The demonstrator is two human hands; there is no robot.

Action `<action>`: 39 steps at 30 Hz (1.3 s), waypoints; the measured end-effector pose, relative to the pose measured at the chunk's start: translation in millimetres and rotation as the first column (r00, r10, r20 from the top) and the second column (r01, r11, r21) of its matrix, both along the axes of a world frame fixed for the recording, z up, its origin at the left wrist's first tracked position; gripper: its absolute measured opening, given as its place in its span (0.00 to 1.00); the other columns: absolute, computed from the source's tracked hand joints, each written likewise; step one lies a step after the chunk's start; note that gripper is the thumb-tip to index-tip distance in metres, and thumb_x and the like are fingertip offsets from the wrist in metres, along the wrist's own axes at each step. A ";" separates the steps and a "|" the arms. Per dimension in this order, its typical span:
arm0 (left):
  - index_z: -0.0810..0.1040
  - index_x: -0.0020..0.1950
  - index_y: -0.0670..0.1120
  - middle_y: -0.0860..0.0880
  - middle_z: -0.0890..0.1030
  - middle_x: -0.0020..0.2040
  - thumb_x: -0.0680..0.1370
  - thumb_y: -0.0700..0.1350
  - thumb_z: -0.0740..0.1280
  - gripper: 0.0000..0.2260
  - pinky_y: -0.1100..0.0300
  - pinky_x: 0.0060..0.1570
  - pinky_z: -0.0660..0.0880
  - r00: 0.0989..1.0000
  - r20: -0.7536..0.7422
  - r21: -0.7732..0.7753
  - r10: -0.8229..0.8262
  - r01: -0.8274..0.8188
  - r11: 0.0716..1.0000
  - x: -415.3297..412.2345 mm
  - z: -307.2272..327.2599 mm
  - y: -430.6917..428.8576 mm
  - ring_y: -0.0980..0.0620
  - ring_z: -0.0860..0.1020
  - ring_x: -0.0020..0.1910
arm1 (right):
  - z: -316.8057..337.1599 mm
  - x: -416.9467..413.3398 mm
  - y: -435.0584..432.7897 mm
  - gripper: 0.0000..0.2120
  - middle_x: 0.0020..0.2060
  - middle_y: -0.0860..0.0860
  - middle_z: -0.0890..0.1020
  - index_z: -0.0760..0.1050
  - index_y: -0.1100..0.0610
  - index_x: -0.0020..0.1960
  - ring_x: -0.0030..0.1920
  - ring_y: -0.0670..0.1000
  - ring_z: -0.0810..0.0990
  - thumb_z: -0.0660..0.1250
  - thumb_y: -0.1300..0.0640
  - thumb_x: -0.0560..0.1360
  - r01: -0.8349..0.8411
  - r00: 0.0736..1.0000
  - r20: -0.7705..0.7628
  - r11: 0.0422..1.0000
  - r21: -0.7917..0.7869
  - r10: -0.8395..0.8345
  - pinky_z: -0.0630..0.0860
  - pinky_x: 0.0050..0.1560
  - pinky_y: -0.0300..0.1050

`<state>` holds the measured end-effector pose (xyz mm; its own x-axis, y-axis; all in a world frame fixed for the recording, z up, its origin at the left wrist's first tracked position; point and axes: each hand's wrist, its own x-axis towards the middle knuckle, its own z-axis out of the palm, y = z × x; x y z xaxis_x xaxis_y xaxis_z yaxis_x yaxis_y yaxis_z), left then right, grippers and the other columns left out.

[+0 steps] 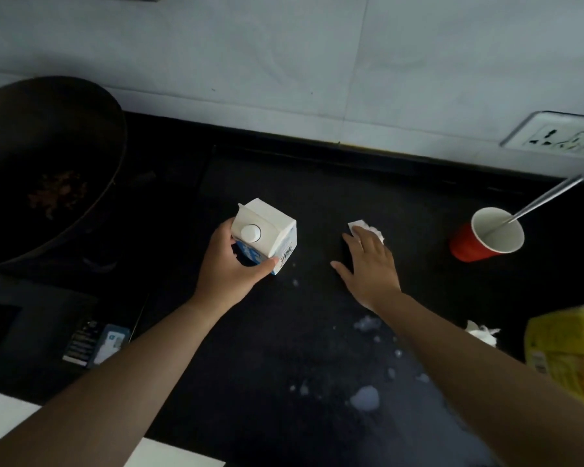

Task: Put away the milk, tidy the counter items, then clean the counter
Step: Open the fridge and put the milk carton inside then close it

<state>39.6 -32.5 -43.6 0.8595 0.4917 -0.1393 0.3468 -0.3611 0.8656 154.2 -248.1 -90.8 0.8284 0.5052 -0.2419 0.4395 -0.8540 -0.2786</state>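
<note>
Both bare forearms reach in from the near edge and angle toward the middle. Left hand curled round the milk carton, thumb on its near face, fingers on its left side. Right hand palm down, fingers straight, thumb spread left.

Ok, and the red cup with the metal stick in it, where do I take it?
Wrap the grip round the red cup, on its side wall below the rim, from its near-left side. The metal stick leans out over the far-right rim, blocking that side and the top.
</note>
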 end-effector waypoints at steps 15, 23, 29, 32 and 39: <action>0.70 0.63 0.53 0.58 0.76 0.59 0.64 0.44 0.78 0.30 0.57 0.65 0.69 0.934 0.122 -0.122 0.336 -0.322 0.939 -81.4 41.9 -48.4 0.62 0.74 0.61 | 55.1 -35.2 -38.2 0.26 0.69 0.54 0.69 0.62 0.56 0.71 0.69 0.54 0.64 0.58 0.45 0.77 -0.007 1.000 -0.027 0.960 0.281 0.016 0.66 0.67 0.53; 0.69 0.60 0.52 0.57 0.76 0.58 0.61 0.53 0.75 0.30 0.58 0.58 0.75 0.857 0.120 -0.126 0.502 -0.488 0.864 -214.9 51.7 -98.7 0.58 0.75 0.60 | 72.3 -158.8 -61.0 0.21 0.63 0.49 0.74 0.68 0.53 0.66 0.63 0.49 0.71 0.59 0.44 0.76 -0.053 0.924 -0.329 0.916 0.397 0.196 0.68 0.60 0.42; 0.67 0.68 0.50 0.56 0.75 0.61 0.61 0.61 0.72 0.38 0.58 0.57 0.75 0.806 -0.020 -0.059 0.591 -0.591 0.804 -342.2 45.6 -127.5 0.60 0.73 0.60 | 67.3 -235.9 -44.6 0.14 0.57 0.47 0.77 0.72 0.48 0.60 0.56 0.46 0.76 0.61 0.47 0.76 -0.120 0.790 -0.526 0.920 0.372 0.316 0.71 0.54 0.41; 0.67 0.67 0.55 0.60 0.74 0.61 0.61 0.62 0.72 0.37 0.63 0.55 0.73 0.707 -0.038 -0.066 0.706 -0.707 0.705 -411.9 41.8 -140.4 0.65 0.72 0.60 | 66.7 -272.4 -24.5 0.14 0.56 0.47 0.77 0.73 0.49 0.60 0.57 0.47 0.76 0.62 0.48 0.76 -0.292 0.719 -0.533 0.890 0.351 0.446 0.71 0.58 0.43; 0.70 0.63 0.59 0.60 0.77 0.59 0.61 0.61 0.71 0.32 0.59 0.54 0.74 0.324 -0.029 -0.136 0.946 -0.938 0.318 -584.9 38.8 -155.6 0.62 0.75 0.58 | 73.2 -425.1 72.8 0.20 0.58 0.46 0.75 0.71 0.52 0.63 0.57 0.45 0.73 0.55 0.44 0.76 -0.698 0.445 -0.481 0.629 0.342 0.756 0.69 0.58 0.41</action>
